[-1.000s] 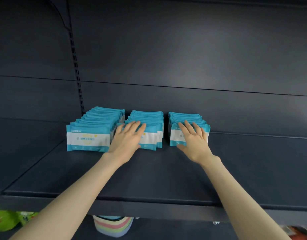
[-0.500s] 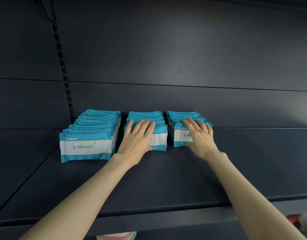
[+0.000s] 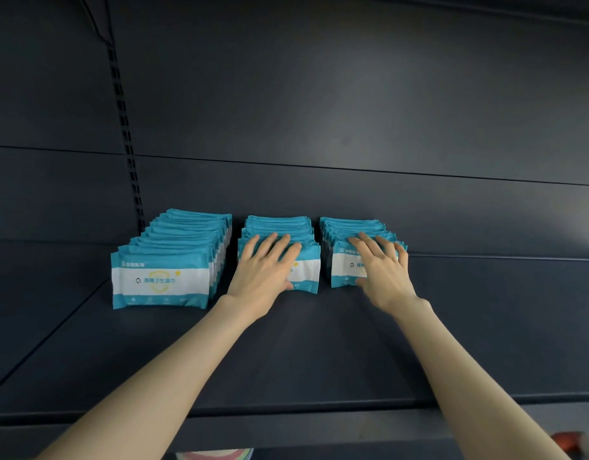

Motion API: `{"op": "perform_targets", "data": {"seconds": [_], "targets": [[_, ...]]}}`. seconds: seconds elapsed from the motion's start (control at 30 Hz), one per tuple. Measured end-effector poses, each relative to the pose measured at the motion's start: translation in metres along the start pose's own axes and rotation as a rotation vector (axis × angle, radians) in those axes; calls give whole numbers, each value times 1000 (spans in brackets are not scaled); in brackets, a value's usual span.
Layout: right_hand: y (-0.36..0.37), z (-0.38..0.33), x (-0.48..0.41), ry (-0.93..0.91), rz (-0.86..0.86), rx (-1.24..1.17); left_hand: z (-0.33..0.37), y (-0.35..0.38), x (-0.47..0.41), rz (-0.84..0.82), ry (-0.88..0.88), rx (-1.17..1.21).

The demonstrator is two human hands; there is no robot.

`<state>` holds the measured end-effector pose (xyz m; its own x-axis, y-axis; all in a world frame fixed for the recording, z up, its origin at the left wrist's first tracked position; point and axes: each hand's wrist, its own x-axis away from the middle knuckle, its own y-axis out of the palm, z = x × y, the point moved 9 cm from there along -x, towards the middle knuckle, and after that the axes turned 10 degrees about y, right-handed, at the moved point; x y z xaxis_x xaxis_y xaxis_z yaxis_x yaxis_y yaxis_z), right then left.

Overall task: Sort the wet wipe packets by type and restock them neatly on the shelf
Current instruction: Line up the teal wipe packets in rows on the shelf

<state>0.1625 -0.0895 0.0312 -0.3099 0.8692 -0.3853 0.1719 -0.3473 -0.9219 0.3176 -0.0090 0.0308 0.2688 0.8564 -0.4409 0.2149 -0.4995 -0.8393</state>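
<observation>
On the shelf [image 3: 485, 327], wide deck rightward; my left hand [image 3: 263, 277] and right hand [image 3: 382, 277] press flat-fingered on the teal-white middle row [image 3: 308, 270] and right row [image 3: 344, 267]

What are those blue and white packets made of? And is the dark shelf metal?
The packets look like thin soft plastic film, slightly shiny: their side edges are crimped and zigzag-cut. The shelf is probably painted metal, dull dark grey: flat, smooth, with a slotted strip behind it.

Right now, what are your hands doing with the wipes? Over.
Fingers straight, both. The left hand presses middle row, the right hand presses right row. Untouched: left row.
</observation>
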Motion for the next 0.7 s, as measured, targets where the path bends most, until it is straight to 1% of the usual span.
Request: {"op": "perform_targets", "data": {"seconds": [0.1, 0.2, 0.3, 0.4, 0.5, 0.57, 0.63, 0.7], "targets": [[-3, -2, 2, 5, -29, -16, 1, -2, -2, -63, -1, -30], [-13, -9, 9, -17, -29, -53, 0, -11, 2, -79, -8, -29], [-30, -28, 21, -57, -25, -203, -7, -35, 21, 52, -31, 13], [-47, -53, 39, -104, 18, -321, -21, -56, 58, 202, -87, 44], [-56, -81, 57, -143, 58, -397, -41, -64, 97, 247, -161, 94], [-53, -102, 64, -171, 55, -410, -61, -60, 117, 238, -219, 75], [-46, -121, 65, -190, 46, -390, -81, -52, 129, 170, -280, 45], [-38, -135, 61, -186, 35, -342, -96, -43, 132, 96, -291, 26]]}}
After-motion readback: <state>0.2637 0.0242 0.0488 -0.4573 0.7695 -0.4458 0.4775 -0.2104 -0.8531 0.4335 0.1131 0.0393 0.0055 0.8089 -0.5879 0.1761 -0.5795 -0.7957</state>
